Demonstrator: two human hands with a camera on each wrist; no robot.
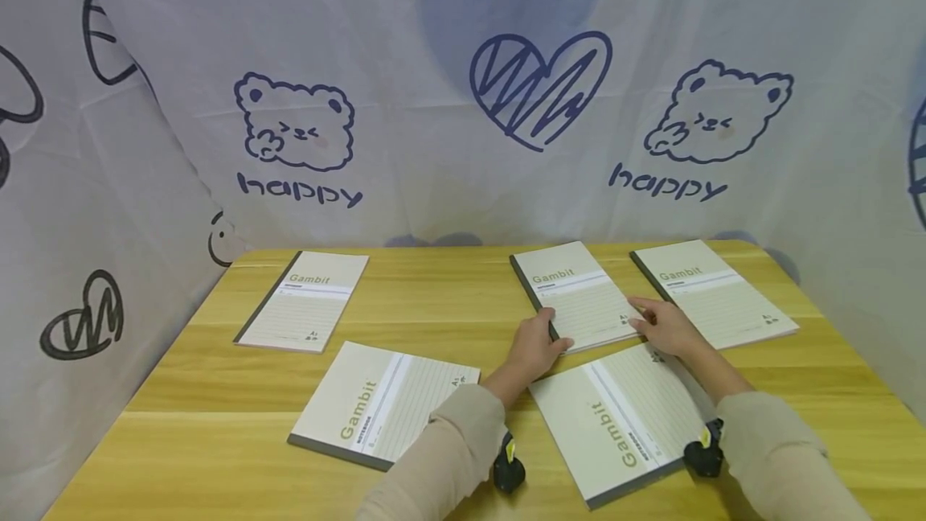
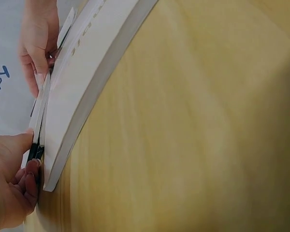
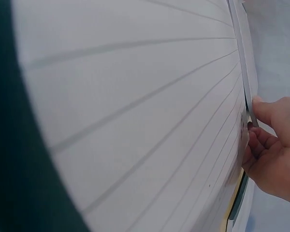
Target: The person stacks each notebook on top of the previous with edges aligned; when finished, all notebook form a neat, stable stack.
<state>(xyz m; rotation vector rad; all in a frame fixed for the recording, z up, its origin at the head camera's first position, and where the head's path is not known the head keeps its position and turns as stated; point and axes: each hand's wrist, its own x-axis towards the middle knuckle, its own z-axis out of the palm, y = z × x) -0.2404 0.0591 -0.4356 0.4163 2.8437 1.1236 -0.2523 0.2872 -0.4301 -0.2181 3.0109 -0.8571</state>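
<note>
A thin white notebook (image 1: 579, 292) marked "Gambit", with a dark spine on its left, is between my two hands at the table's back centre-right. My left hand (image 1: 534, 348) grips its near-left corner by the spine; the left wrist view shows thumb and fingers (image 2: 30, 186) on opposite faces. At the near-right corner, my right hand (image 1: 669, 328) pinches the edge, the thumb (image 3: 268, 111) on top and curled fingers below. Under my right wrist lies another notebook (image 1: 600, 416), turned with its spine toward me. Whether the held notebook touches the table cannot be told.
A similar notebook (image 1: 712, 288) lies at the back right, just beyond my right hand. Two more are on the left: one notebook (image 1: 304, 304) at the back, one notebook (image 1: 376, 400) nearer, partly under my left sleeve. A printed cloth (image 1: 434, 143) hangs behind the wooden table (image 1: 181, 424).
</note>
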